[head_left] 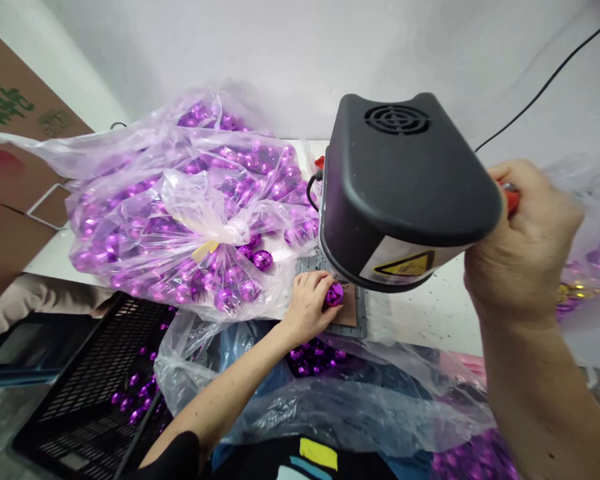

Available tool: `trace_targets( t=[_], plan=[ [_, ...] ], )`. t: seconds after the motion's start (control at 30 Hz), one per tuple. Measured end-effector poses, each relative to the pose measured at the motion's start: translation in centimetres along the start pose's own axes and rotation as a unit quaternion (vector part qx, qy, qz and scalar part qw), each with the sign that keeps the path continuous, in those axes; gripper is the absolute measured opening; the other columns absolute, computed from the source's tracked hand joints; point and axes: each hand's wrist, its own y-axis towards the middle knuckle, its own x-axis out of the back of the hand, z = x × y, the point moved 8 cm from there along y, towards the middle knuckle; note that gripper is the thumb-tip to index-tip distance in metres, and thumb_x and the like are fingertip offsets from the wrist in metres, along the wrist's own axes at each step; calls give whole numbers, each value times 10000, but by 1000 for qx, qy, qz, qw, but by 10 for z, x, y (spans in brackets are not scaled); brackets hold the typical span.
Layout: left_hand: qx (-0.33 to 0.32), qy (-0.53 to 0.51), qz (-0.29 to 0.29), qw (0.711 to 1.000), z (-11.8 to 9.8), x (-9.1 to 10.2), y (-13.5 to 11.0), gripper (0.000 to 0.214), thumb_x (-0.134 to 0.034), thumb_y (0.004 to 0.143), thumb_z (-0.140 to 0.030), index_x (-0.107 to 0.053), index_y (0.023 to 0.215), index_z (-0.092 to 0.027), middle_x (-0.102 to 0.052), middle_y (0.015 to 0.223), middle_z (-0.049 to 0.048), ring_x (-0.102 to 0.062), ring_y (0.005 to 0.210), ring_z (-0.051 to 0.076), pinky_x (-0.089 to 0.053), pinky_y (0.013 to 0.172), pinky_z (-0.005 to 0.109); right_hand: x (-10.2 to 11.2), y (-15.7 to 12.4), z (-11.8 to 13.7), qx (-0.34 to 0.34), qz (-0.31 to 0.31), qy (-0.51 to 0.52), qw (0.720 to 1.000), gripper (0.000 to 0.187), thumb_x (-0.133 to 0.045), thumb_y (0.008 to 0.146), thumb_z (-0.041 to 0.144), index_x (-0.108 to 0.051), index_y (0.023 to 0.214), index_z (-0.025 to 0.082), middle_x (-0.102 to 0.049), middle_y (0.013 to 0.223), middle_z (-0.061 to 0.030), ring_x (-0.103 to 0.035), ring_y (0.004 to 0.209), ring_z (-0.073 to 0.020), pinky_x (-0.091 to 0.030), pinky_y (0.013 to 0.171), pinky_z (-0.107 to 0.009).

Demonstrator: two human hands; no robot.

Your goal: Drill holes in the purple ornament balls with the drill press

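Observation:
My left hand (310,300) closes its fingertips around a shiny purple ball ornament (335,295). The ball is over a brown pad on the grey base plate (361,320), below the front of a black machine head (410,173). That head has a round vent on top and a yellow warning label. On its right side, my right hand (525,247) is wrapped round a red handle (512,199), mostly covered by the fingers. Loose purple balls (263,260) lie left of my left hand, beside a large clear bag (190,200) full of them.
A black crate (65,393) with purple balls stands low at the left, near a cardboard box (15,180). Clear plastic (300,407) with more balls spreads over my lap. Another bag (595,247) is at the right. A black cable (550,80) runs along the wall.

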Motion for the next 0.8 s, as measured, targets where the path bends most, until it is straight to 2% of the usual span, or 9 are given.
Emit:
trace_targets(
  t=[0.13,0.27,0.4,0.6,0.8],
  plan=[
    [35,-51,19,998,8,-10,2,433,-693,841,-266,-553,1242,-185,-626,1250,123,-549,1201,292,-395,1068,484,2,-1,-1,13,-11,7,1000,480,-592,871,550,-584,768,82,-376,635,7,-323,630,16,-242,553,-127],
    [33,-105,34,993,10,-13,0,447,-683,873,-360,-542,1264,-196,-637,1221,107,-551,1200,284,-343,1136,515,1,-1,-3,15,-12,14,1000,391,-634,861,467,-588,769,89,-416,645,8,-357,643,19,-275,574,-125],
    [63,-123,50,989,12,-16,-1,356,-631,916,-382,-582,1243,-247,-655,1194,86,-563,1198,281,-321,1167,544,0,-2,-6,17,-24,31,999,325,-643,856,395,-581,768,88,-452,649,10,-382,644,17,-277,572,-126],
    [100,-143,16,984,16,-19,0,458,-743,822,-386,-586,1233,-260,-668,1183,91,-575,1178,309,-362,1134,598,1,-6,-4,21,-18,26,999,272,-627,875,339,-578,778,90,-472,676,17,-417,675,34,-317,612,-106],
    [118,-135,16,984,23,-24,-4,402,-755,811,-442,-605,1145,-274,-690,1096,71,-574,1165,316,-401,1095,603,2,-7,2,34,-12,2,999,262,-607,896,342,-596,808,95,-466,672,18,-423,661,29,-308,595,-118]
  ],
)
